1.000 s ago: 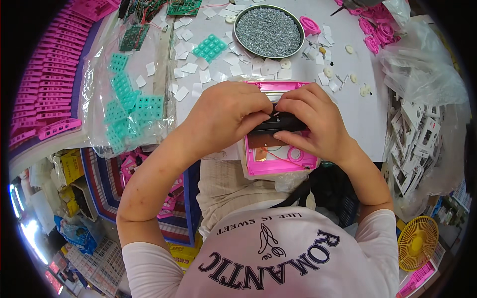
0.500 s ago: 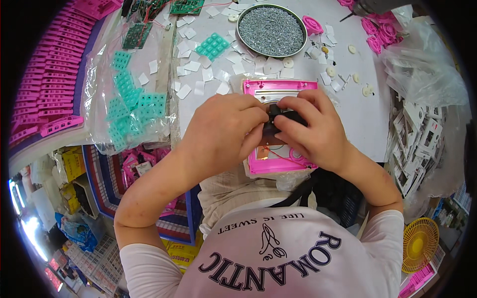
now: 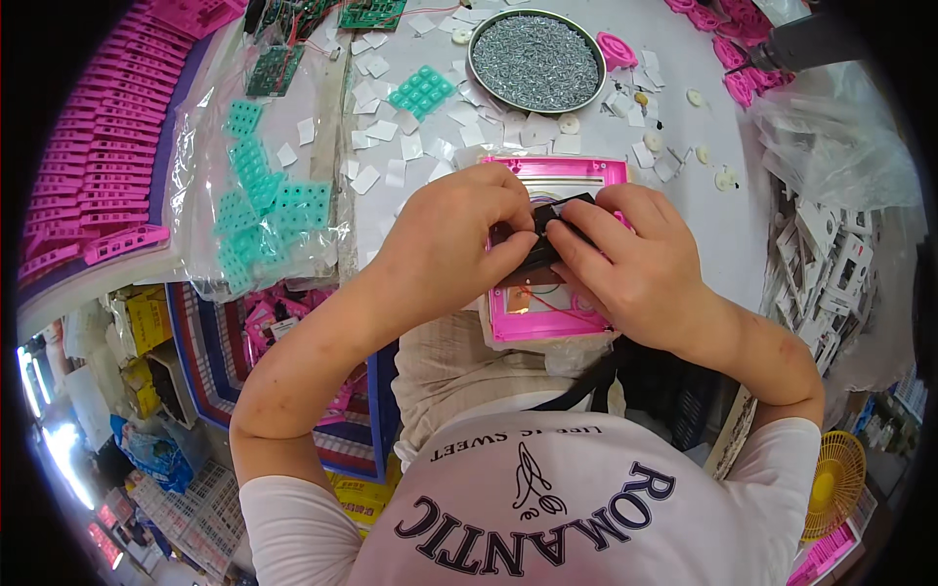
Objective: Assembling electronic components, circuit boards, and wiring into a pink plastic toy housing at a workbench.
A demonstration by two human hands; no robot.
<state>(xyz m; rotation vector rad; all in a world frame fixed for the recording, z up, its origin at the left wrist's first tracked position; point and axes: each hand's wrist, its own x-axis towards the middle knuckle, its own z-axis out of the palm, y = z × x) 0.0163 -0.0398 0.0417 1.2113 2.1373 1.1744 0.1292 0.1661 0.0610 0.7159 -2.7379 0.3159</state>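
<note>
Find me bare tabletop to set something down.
The clearest patch lies between the right hand and the white plastic parts, below the pale discs. A narrower one lies left of the left hand, below the white squares. Crowded: below and left of the round tray.

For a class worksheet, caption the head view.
Left fingers and right fingers handle a black part over a pink casing.

We log a short-sleeved white T-shirt (image 3: 625, 532), loose in the body. Left sleeve (image 3: 293, 518) and right sleeve (image 3: 782, 469): plain white, both ending above the elbow. On the front, large dark shaded lettering (image 3: 503, 557) set in an arc; a smaller, thinner line of text (image 3: 575, 430) toward the hem; between them a looping, flower-like line drawing (image 3: 532, 483). Also pale beige trousers (image 3: 435, 366), creased. We record left hand (image 3: 454, 230) and right hand (image 3: 640, 269) as bare.
</note>
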